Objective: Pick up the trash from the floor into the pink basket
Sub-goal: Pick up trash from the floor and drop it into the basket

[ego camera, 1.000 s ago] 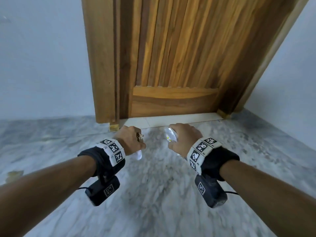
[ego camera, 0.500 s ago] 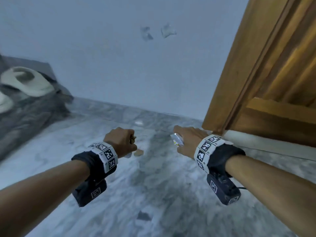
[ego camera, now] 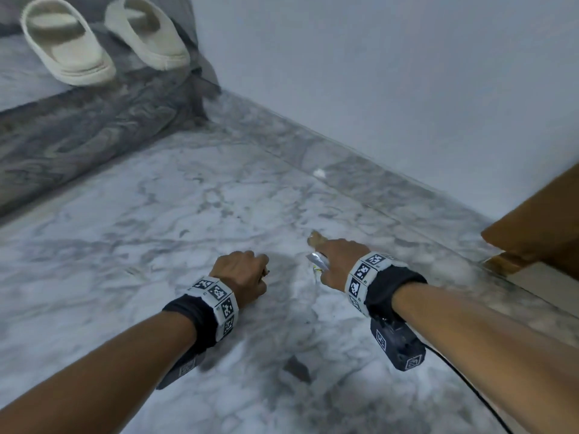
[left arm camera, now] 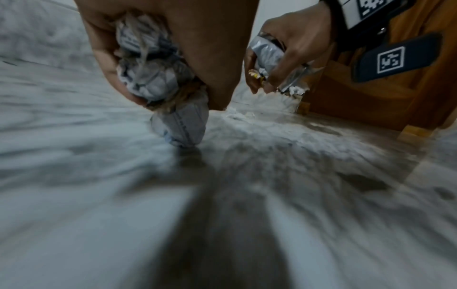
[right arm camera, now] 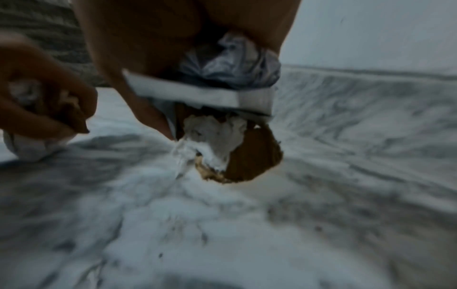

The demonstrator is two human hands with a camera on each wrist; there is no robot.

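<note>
1. My left hand is clenched around one wad of crumpled paper, just above the marble floor.
2. My right hand grips one silver foil wrapper, one white tissue scrap and one brown scrap.
3. Loose on the floor: one white scrap near the wall and one dark scrap.
4. Two cream slippers on one grey mat.
5. Pink basket: out of sight.
</note>
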